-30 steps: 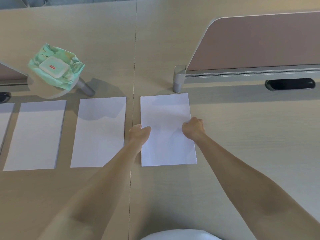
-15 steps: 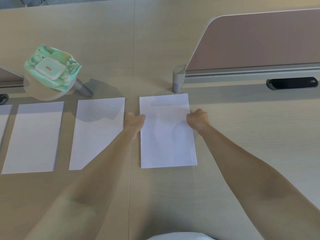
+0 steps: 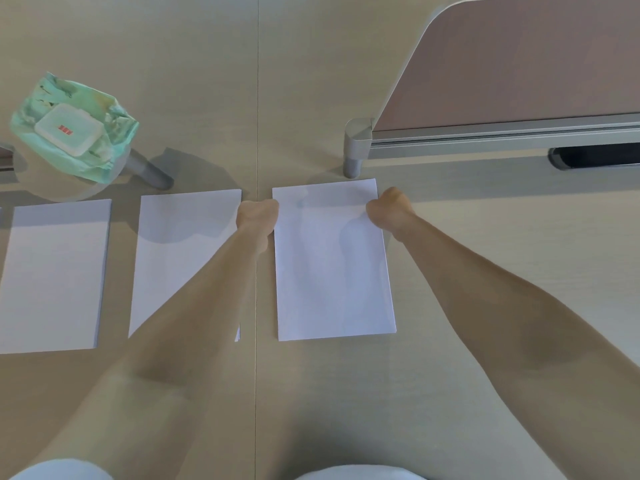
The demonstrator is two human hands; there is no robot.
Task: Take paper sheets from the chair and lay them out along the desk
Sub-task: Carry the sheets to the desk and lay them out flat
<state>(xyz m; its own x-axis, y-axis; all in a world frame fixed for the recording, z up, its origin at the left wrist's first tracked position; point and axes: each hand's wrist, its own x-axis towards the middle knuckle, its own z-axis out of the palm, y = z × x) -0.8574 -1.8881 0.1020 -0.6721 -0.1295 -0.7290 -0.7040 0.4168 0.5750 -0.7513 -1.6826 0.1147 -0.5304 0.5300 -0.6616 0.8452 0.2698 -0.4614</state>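
Three white paper sheets lie side by side on the pale wooden desk (image 3: 519,220). The rightmost sheet (image 3: 332,271) lies flat, just right of the desk seam. My left hand (image 3: 258,216) grips its left edge near the top corner, fingers curled. My right hand (image 3: 388,209) grips its right edge near the other top corner in the same way. The fingertips of both hands are hidden behind the hands. The middle sheet (image 3: 180,258) is partly covered by my left forearm. The left sheet (image 3: 55,271) lies further left. No chair is in view.
A green pack of wet wipes (image 3: 69,133) sits on a round stand at the back left. A brown desk divider (image 3: 519,64) on a grey post (image 3: 353,150) stands just behind the rightmost sheet. A black cable slot (image 3: 595,157) lies at the right.
Both hands have slid away from me along the rightmost sheet's side edges, from the middle up to the top corners. The sheet has stayed in place.
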